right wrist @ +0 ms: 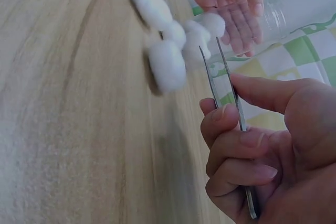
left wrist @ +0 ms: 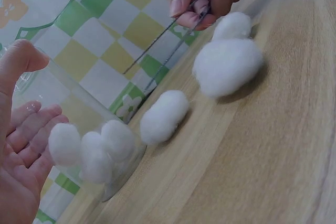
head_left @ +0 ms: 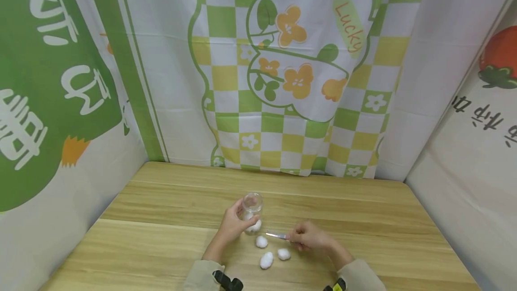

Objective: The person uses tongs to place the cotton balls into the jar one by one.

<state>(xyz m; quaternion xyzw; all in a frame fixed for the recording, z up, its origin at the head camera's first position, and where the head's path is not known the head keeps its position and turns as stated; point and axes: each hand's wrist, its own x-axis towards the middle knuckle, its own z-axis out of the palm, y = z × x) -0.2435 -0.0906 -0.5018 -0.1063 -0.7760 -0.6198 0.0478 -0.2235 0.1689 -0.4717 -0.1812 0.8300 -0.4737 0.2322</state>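
My left hand (head_left: 233,223) grips an upright clear glass jar (head_left: 253,202) by its side, thumb on one side and fingers on the other. Inside, three white cotton balls (left wrist: 97,158) lie at the bottom. Metal tweezers (right wrist: 237,103) are held in my right hand (head_left: 310,235), their two tips apart with nothing between them. They point toward the jar, above the table. Beside the jar lie three loose cotton balls: one close to its base (head_left: 261,241), one nearer to me (head_left: 266,260), and one below the right hand (head_left: 284,254).
All this stands on a wood-grain table (head_left: 173,201). A green-and-yellow checked curtain (head_left: 291,138) hangs behind its far edge, with printed cloth (head_left: 464,169) along the right side and more on the left.
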